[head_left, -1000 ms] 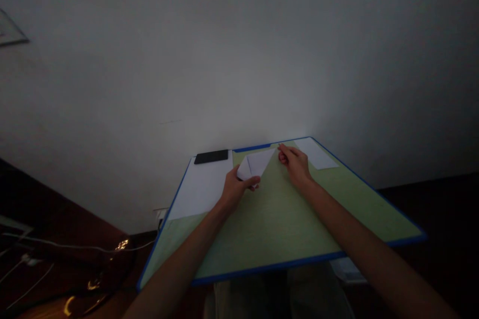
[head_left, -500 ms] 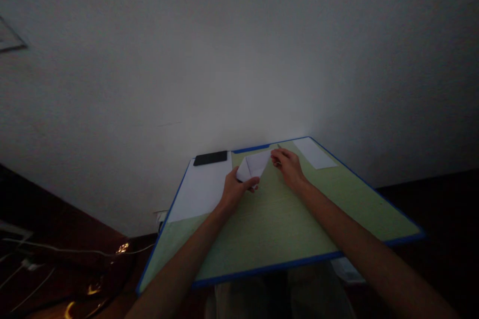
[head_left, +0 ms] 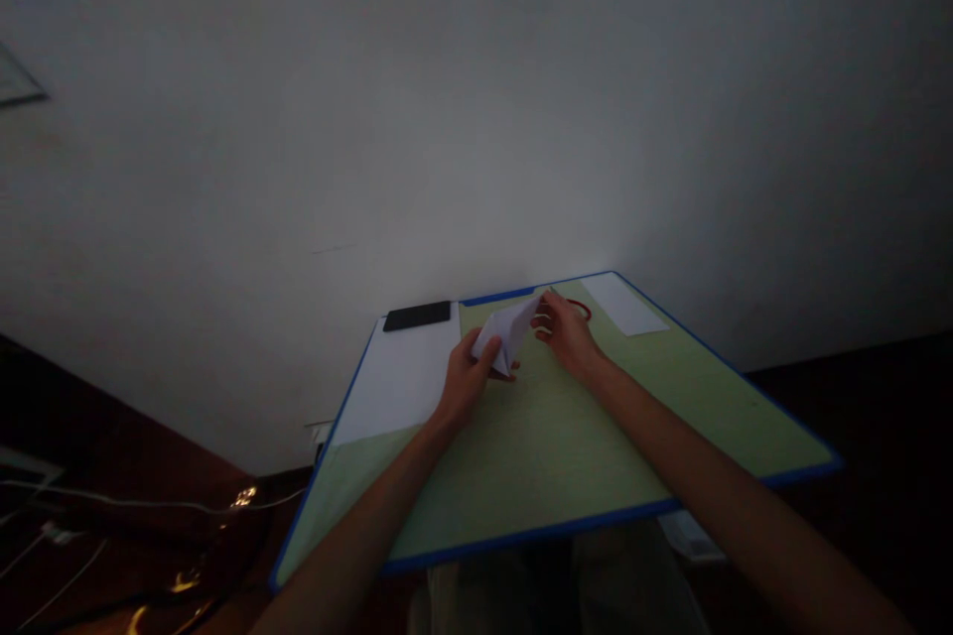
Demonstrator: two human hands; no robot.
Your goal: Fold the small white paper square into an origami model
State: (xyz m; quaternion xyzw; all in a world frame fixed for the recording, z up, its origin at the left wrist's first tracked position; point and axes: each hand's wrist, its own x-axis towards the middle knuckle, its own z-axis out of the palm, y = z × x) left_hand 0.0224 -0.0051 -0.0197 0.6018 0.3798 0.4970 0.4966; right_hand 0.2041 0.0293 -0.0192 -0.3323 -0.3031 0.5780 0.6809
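A folded white paper (head_left: 508, 332) is held just above the green, blue-edged table (head_left: 566, 456), near its far edge. My left hand (head_left: 468, 379) pinches the paper's near left end between thumb and fingers. My right hand (head_left: 564, 329) grips the paper's far right tip with its fingers closed on it. A thin red loop (head_left: 579, 309) lies on the table just behind my right hand.
A large white sheet (head_left: 398, 375) covers the table's left part, with a black phone (head_left: 417, 316) at its far end. A small white sheet (head_left: 623, 306) lies at the far right corner. The wall stands right behind the table. Cables lie on the dark floor at left.
The paper has been lifted and folded narrower; my right hand has moved left along its far tip, uncovering the red loop. My left hand stays in place.
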